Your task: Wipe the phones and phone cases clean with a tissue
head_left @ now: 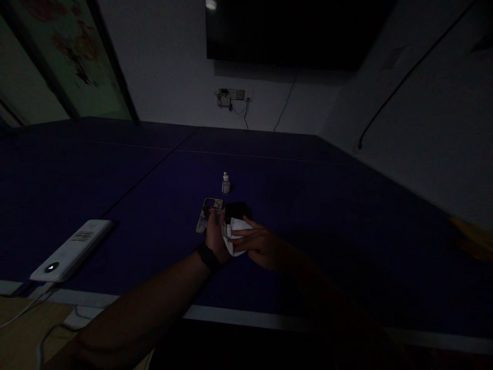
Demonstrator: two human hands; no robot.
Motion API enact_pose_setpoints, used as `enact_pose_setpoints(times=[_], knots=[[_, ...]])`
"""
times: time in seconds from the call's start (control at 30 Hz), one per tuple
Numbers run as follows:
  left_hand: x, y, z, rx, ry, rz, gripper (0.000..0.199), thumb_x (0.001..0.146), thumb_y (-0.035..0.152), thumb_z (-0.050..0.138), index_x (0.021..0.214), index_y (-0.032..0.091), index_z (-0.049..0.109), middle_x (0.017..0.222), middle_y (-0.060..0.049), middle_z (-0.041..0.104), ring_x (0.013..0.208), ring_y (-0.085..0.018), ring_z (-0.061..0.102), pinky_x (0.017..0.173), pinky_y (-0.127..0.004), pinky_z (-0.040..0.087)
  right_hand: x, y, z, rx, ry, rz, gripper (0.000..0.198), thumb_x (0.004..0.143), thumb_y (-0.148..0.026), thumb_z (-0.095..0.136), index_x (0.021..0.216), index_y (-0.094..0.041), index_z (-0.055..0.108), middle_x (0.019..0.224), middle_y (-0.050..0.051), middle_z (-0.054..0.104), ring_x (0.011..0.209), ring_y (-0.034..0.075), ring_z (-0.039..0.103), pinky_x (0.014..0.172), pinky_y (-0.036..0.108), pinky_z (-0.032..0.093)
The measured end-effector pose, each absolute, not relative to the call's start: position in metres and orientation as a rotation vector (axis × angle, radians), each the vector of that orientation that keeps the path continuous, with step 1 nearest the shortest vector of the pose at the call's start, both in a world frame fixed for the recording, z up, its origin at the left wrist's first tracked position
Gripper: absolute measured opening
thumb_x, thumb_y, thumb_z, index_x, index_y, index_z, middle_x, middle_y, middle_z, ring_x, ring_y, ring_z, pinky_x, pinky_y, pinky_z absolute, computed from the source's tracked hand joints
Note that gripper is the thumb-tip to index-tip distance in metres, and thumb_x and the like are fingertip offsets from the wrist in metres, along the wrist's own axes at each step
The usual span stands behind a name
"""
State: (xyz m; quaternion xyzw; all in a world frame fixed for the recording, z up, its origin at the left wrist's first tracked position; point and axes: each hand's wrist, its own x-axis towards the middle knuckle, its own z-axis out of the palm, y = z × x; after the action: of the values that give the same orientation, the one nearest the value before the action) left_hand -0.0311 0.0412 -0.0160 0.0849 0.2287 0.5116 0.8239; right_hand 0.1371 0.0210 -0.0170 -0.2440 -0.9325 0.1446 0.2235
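Note:
My left hand (216, 239), with a dark band on its wrist, is wrapped round a dark, flat phone (236, 210); much of the phone is hidden. A white cloth (238, 224) lies over its near part, pressed there by the fingers of my right hand (262, 247). Just beyond my left thumb, a patterned phone case (204, 220) with a large camera cutout rests on the blue tabletop. Behind the case stands a small clear bottle (225, 185) with a white cap, upright. Dim light blurs the finer details.
A white power bank (73, 250) with a lit display lies at the table's left, a cable (29, 311) running off the near edge. Wall sockets (234, 95) with wires sit beyond the blue table (154, 169), below a dark television (292, 31). Something yellow (475, 239) is at the right.

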Motion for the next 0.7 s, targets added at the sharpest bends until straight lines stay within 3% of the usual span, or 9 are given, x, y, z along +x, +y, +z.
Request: enact_pose_setpoints(times=[0.1, 0.27, 0.4, 0.5, 0.7], knots=[[-0.029, 0.042, -0.015, 0.194, 0.484, 1.120, 0.055, 0.099, 0.060, 0.039, 0.130, 0.020, 0.058, 0.103, -0.010, 0.074, 0.096, -0.027, 0.072, 0.091, -0.042, 0.055, 0.143, 0.026, -0.022, -0.746, -2.509, 0.335, 0.060, 0.076, 0.004, 0.048, 0.120, -0.029, 0.073, 0.128, 0.003, 0.072, 0.135, 0.022, 0.057, 0.124, 0.061, 0.020], [-0.029, 0.044, -0.014, 0.204, 0.512, 1.093, 0.057, 0.101, 0.057, 0.036, 0.129, 0.013, 0.060, 0.101, -0.012, 0.074, 0.096, -0.026, 0.072, 0.091, -0.038, 0.055, 0.133, 0.024, -0.025, -0.805, -2.524, 0.288, 0.062, 0.082, 0.002, 0.048, 0.138, -0.022, 0.062, 0.146, 0.009, 0.059, 0.146, 0.024, 0.043, 0.125, 0.058, 0.023], [-0.031, 0.043, -0.015, 0.187, 0.512, 1.095, 0.054, 0.099, 0.059, 0.041, 0.133, 0.020, 0.057, 0.103, -0.009, 0.074, 0.095, -0.027, 0.073, 0.091, -0.042, 0.055, 0.135, 0.023, -0.021, -0.696, -2.569, 0.388, 0.058, 0.080, 0.003, 0.049, 0.123, -0.028, 0.071, 0.134, 0.003, 0.069, 0.141, 0.021, 0.050, 0.126, 0.059, 0.017], [-0.030, 0.043, -0.016, 0.196, 0.477, 1.096, 0.054, 0.099, 0.060, 0.042, 0.129, 0.019, 0.059, 0.108, -0.011, 0.074, 0.099, -0.028, 0.072, 0.095, -0.044, 0.054, 0.143, 0.025, -0.023, -0.732, -2.496, 0.382, 0.060, 0.078, 0.005, 0.046, 0.118, -0.029, 0.074, 0.128, 0.002, 0.073, 0.134, 0.021, 0.058, 0.125, 0.062, 0.016], [-0.031, 0.043, -0.017, 0.224, 0.479, 1.109, 0.054, 0.099, 0.057, 0.042, 0.130, 0.017, 0.060, 0.100, -0.010, 0.074, 0.098, -0.029, 0.072, 0.093, -0.043, 0.054, 0.136, 0.023, -0.024, -0.768, -2.494, 0.412, 0.061, 0.081, 0.005, 0.047, 0.127, -0.027, 0.069, 0.139, 0.004, 0.066, 0.143, 0.021, 0.047, 0.125, 0.059, 0.021]])
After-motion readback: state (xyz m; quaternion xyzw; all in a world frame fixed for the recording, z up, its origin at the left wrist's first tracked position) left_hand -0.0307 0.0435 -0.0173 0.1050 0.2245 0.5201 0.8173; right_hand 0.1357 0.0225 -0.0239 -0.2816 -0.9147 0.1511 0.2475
